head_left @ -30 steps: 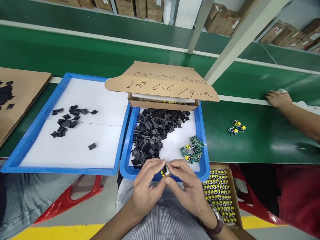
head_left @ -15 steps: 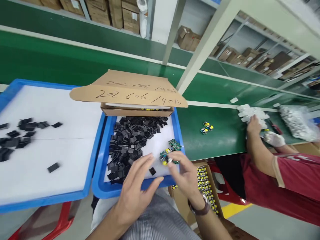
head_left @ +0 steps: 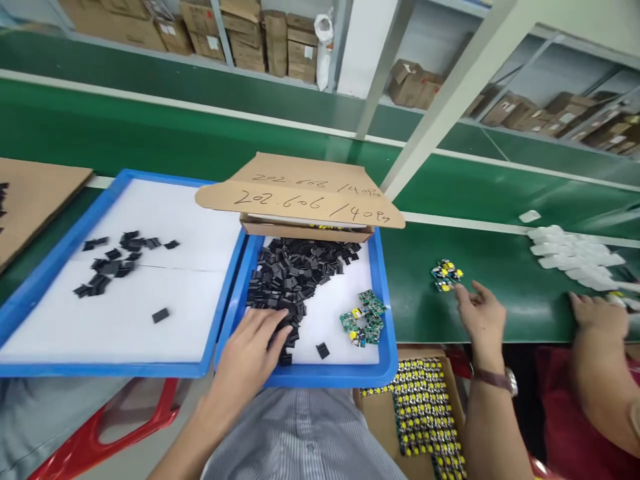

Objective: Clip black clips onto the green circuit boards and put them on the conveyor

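left hand (head_left: pixel 253 343) over black parts (head_left: pixel 285 273), fingers' hold unclear | right hand (head_left: pixel 483 319) beside boards (head_left: pixel 447 267), fingers parted | trays (head_left: pixel 340 379): 2

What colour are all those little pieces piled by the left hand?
The piled pieces by the left hand are black, best seen in the head view.

Shirt (head_left: pixel 300 437), one: grey-blue, fine pale vertical stripes, front seam running down the middle. Wristwatch (head_left: pixel 490 379), one, worn at right wrist: dark reddish-brown band, rounded silver-toned case, dial details too small to read. Left hand (head_left: pixel 253 340) and right hand (head_left: pixel 483 317): ungloved. Forearms (head_left: pixel 207 417): bare, slender, tapering towards wrists.
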Tool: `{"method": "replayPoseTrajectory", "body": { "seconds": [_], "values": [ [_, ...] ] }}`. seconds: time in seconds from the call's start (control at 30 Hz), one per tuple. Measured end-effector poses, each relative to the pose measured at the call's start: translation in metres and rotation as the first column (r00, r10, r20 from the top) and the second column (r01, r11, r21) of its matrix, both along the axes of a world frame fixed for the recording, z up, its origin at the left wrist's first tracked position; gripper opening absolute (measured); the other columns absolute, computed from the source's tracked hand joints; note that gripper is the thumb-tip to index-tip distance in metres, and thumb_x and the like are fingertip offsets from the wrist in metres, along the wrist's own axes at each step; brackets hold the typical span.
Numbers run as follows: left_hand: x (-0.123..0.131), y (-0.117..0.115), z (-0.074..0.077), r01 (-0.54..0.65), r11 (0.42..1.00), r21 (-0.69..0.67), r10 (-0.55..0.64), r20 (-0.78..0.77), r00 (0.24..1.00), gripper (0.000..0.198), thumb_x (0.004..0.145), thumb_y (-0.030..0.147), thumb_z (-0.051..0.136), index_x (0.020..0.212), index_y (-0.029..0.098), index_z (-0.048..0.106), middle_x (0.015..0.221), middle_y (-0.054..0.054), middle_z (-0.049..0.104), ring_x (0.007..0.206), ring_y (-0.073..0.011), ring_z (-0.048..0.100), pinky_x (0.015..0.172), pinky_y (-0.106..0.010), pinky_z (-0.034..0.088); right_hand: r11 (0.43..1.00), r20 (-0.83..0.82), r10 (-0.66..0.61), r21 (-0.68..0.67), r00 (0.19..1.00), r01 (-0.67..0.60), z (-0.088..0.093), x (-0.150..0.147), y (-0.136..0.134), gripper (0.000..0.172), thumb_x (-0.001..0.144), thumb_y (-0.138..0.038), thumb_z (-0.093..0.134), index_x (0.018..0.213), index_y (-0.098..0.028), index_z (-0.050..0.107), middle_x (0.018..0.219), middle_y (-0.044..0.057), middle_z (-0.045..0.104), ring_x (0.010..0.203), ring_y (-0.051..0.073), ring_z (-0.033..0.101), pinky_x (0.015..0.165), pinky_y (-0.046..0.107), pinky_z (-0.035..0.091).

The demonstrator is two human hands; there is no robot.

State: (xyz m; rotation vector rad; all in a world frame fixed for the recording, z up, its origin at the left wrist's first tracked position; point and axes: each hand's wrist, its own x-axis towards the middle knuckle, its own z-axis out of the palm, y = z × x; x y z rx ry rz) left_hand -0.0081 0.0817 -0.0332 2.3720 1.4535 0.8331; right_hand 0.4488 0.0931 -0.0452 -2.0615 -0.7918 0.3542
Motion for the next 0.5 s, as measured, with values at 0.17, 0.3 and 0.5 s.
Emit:
{"method": "replayPoseTrajectory", "body": {
  "seconds": [0.17,0.3,0.5],
  "values": [
    [0.022,0.011,0.003,0.022,0.998,-0.065,-0.037,-0.233,0.972,0.014,0.097,0.019,0.059,0.103,0.017,0.072,0.093,-0.009,0.065,0.088,-0.0277,0.062,0.078,-0.043,0.057,0.881,0.150,0.455,0.070,0.878,-0.469,0.018,-0.090,-0.019,0.033,0.090,-0.042,0.071,0.112,-0.018,0.077,0.090,0.009,0.075,0.072,0.020,0.066,0.071,0.036,0.056],
    [0.024,0.014,0.009,0.022,0.995,-0.093,-0.040,-0.189,0.981,0.013,0.098,0.016,0.059,0.095,0.017,0.071,0.093,-0.007,0.066,0.091,-0.0256,0.063,0.079,-0.042,0.058,0.574,0.205,0.775,0.169,0.598,-0.801,0.032,-0.169,-0.028,0.021,0.097,-0.024,0.064,0.116,-0.020,0.073,0.094,0.007,0.072,0.081,0.019,0.067,0.077,0.034,0.057],
    [0.010,-0.001,0.009,-0.030,0.990,-0.139,0.066,0.263,0.962,0.012,0.098,0.016,0.063,0.107,0.021,0.067,0.113,-0.004,0.073,0.105,-0.0182,0.071,0.096,-0.034,0.058,0.389,0.012,0.915,0.231,0.403,-0.892,0.032,-0.228,-0.033,0.025,0.101,-0.020,0.059,0.124,-0.021,0.067,0.099,0.006,0.069,0.086,0.018,0.066,0.081,0.033,0.056]
  ]
}}
